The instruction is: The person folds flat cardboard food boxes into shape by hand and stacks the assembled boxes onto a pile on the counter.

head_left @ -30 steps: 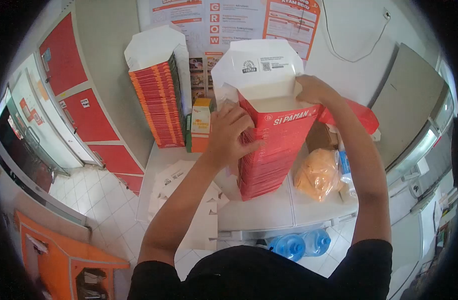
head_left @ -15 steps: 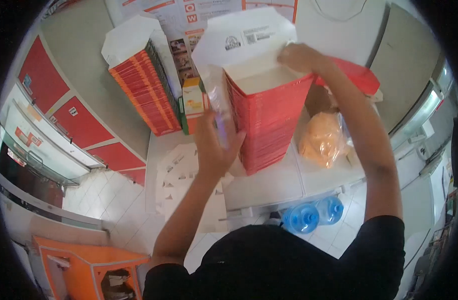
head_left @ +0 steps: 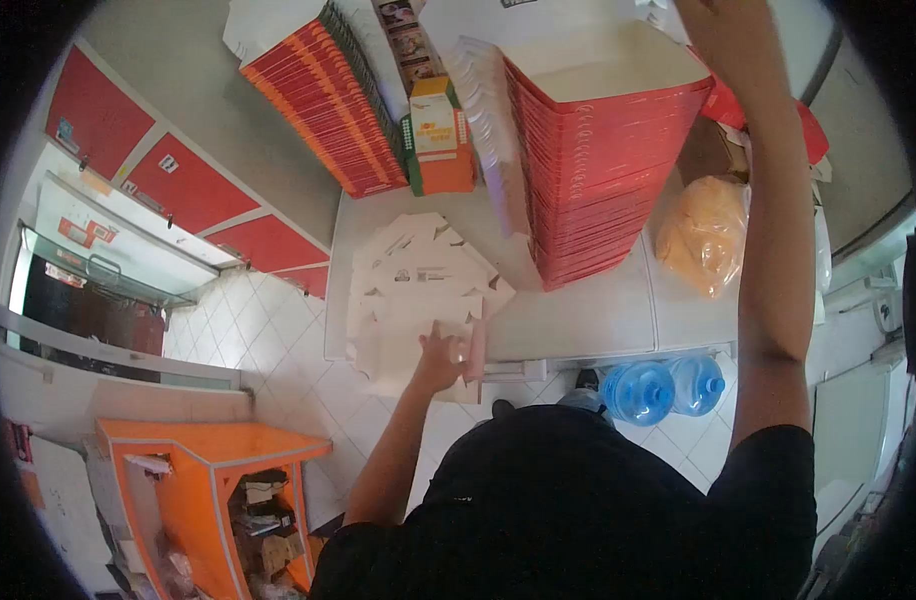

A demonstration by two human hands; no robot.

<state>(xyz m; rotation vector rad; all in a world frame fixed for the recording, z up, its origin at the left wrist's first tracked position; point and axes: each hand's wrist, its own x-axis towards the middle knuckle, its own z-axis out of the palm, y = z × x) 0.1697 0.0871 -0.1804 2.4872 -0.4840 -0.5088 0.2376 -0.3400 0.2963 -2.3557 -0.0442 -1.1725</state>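
My left hand (head_left: 441, 362) lies on the flat white carton blanks (head_left: 403, 300) at the table's front left edge. Its fingers are spread over the top blank, close to a folded side flap. My right hand (head_left: 723, 15) is raised at the top edge of the view, beyond the far right corner of the tall stack of red cartons (head_left: 608, 170). Its fingers are cut off there, so what they do is hidden. White inside, the top carton faces up, and clear plastic wrap (head_left: 493, 130) hangs down the stack's left side.
Another stack of red and orange cartons (head_left: 323, 105) stands at the back left, beside a small yellow and orange box (head_left: 440, 130). A plastic bag with orange contents (head_left: 706, 235) sits on the table's right. Blue water bottles (head_left: 638, 392) and an orange cabinet (head_left: 213, 445) stand below.
My left hand has left the side of the tall stack and come down onto the flat blanks. My right hand has risen off the top carton. The view has tilted downward.
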